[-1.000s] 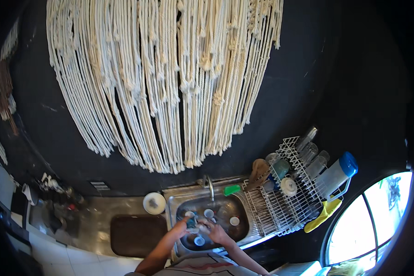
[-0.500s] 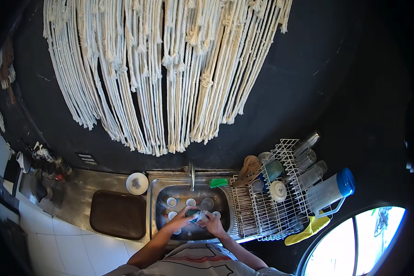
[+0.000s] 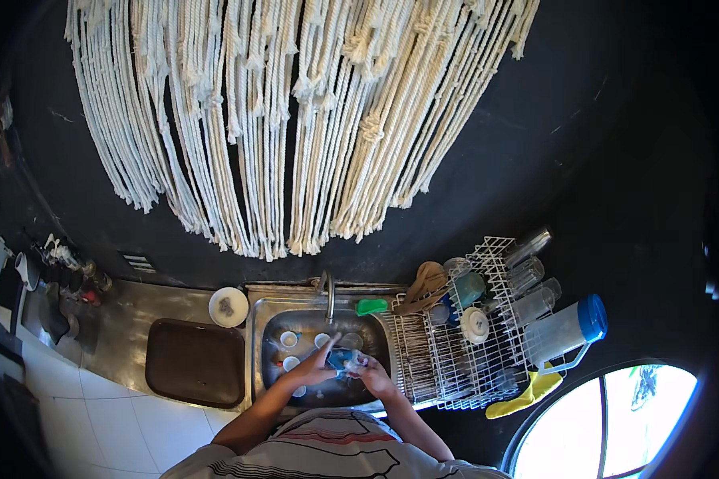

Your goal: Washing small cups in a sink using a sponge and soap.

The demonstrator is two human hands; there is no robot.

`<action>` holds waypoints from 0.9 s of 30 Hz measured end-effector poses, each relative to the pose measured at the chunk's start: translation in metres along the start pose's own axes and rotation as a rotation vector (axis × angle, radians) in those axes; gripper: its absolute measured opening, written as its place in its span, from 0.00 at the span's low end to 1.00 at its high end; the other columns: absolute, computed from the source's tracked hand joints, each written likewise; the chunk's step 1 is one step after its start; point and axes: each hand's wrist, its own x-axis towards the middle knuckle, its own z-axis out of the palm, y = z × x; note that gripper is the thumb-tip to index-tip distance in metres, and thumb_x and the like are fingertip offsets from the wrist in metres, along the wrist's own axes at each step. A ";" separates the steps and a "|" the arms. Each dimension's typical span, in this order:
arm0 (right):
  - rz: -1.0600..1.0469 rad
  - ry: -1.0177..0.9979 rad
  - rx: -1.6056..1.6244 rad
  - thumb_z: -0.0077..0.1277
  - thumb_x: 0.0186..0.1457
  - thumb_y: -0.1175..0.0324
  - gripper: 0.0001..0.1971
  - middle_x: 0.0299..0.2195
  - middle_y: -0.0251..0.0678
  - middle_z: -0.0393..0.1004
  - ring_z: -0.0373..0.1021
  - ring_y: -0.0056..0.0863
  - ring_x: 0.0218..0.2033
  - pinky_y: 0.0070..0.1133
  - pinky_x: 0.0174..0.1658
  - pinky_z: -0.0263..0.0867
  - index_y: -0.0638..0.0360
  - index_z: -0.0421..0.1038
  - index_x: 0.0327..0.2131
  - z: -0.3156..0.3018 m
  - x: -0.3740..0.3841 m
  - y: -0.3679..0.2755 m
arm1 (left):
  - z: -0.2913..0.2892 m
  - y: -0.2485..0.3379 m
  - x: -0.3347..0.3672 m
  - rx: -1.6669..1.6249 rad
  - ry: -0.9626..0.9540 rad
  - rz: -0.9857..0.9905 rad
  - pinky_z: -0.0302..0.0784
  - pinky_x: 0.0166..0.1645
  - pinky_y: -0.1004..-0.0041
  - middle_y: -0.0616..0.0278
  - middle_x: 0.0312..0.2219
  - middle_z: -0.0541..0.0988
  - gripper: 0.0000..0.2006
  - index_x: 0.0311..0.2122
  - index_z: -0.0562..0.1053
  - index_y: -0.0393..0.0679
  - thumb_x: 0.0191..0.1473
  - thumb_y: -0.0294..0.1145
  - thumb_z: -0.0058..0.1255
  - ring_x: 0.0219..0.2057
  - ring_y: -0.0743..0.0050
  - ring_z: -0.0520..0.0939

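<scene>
Above the sink basin (image 3: pixel 268 335), my two hands meet around a wet blue sponge (image 3: pixel 342 359). My left hand (image 3: pixel 315 370) holds the sponge from its left side, with some fingers stretched upward. On the other side, my right hand (image 3: pixel 374 378) is closed round a small pale, shiny thing pressed against the sponge; its kind is mostly hidden. Under and around my hands, several small white cups stand in the basin, among them one cup (image 3: pixel 288 339) at the left and another (image 3: pixel 321 340) near the tap. A clear round vessel (image 3: pixel 352 342) sits behind my right hand.
A curved tap (image 3: pixel 328 299) rises behind the basin, beside a green sponge (image 3: pixel 371 306). To the right, a white wire dish rack (image 3: pixel 455 359) holds glasses, a lidded pitcher (image 3: pixel 563 331) and a yellow cloth (image 3: pixel 527 397). At left lie a brown tray (image 3: pixel 196 363) and a white bowl (image 3: pixel 228 307).
The sponge has turned between my hands, now showing its blue face rather than a dark green one. My left hand's fingers have spread upward. The whole view has shifted slightly.
</scene>
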 end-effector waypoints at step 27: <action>-0.202 0.087 -1.078 0.57 0.53 0.67 0.11 0.33 0.43 0.78 0.74 0.35 0.34 0.29 0.38 0.68 0.62 0.73 0.38 0.077 0.040 0.053 | -0.051 -0.017 -0.061 -0.365 0.269 -0.444 0.77 0.35 0.73 0.66 0.43 0.76 0.18 0.54 0.71 0.48 0.63 0.43 0.46 0.35 0.76 0.76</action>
